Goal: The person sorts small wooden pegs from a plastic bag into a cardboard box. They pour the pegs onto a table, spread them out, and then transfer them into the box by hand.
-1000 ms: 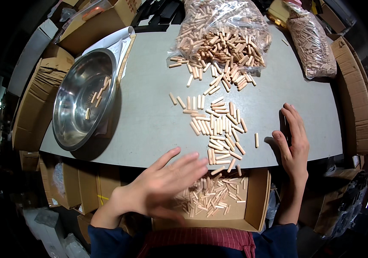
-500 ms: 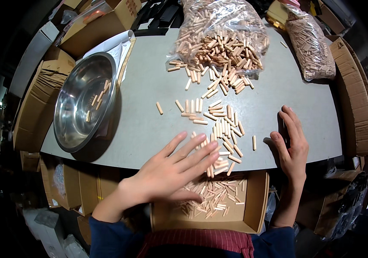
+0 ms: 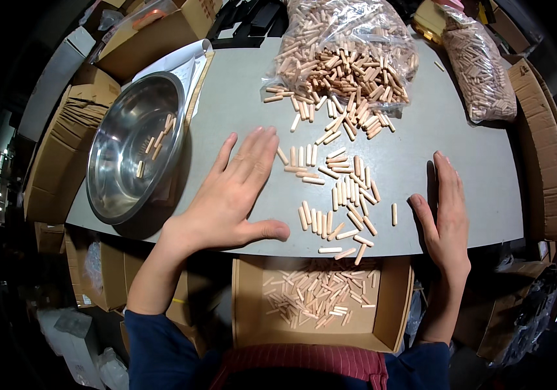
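Small wooden dowels (image 3: pixel 346 190) lie spread over the middle of the grey table (image 3: pixel 226 84), some side by side in short rows. My left hand (image 3: pixel 233 188) is left of them, palm down, with fingers stretched forward and thumb pointing at the nearest row. It holds nothing. To their right my right hand (image 3: pixel 447 211) rests on its edge at the table, fingers extended and thumb apart, also with nothing in it; a lone dowel (image 3: pixel 395 214) lies beside its thumb. Below the table's front edge stands an open cardboard box (image 3: pixel 242 305) with many dowels on its bottom.
A clear plastic bag (image 3: pixel 304 32) spills dowels at the far side. Another full bag (image 3: pixel 480 71) is at the far right. At left a steel bowl (image 3: pixel 112 175) holds several dowels, next to papers (image 3: pixel 190 58). Cardboard boxes (image 3: pixel 538 143) flank the table.
My left hand has moved forward and left, off the dowels near the front edge. Fewer dowels lie at that edge now. My right hand has stayed nearly in place.
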Demonstrator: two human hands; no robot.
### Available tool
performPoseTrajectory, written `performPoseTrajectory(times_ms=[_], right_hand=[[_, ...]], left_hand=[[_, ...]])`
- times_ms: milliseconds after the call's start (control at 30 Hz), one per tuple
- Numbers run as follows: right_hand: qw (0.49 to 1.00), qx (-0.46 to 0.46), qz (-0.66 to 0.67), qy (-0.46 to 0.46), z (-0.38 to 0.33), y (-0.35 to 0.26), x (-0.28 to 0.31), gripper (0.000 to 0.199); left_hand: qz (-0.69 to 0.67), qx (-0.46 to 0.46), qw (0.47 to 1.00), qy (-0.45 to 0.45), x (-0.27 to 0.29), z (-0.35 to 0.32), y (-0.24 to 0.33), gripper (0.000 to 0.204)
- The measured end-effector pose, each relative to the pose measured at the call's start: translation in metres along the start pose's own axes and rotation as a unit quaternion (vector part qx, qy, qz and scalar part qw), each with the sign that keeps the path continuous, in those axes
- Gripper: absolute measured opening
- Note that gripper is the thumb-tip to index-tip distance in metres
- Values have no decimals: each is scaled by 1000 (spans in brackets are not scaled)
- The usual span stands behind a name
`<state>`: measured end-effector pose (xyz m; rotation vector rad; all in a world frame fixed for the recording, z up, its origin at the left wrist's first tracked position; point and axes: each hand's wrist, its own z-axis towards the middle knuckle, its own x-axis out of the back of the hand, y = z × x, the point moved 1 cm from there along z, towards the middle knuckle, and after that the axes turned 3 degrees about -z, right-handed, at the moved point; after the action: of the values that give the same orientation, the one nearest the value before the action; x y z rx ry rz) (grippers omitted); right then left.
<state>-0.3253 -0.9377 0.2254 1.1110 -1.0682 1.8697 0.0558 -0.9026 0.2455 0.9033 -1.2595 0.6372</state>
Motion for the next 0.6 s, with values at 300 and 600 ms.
performPoseTrajectory(times_ms=[300, 600], right_hand=[[1000, -23, 2, 8, -1, -2, 1, 75], [996, -59, 60, 25, -2, -4, -1, 77]], left_hand=[[-142, -146, 979, -32, 5, 7, 17, 110], [-526, 31, 847, 67, 0, 33, -5, 67]])
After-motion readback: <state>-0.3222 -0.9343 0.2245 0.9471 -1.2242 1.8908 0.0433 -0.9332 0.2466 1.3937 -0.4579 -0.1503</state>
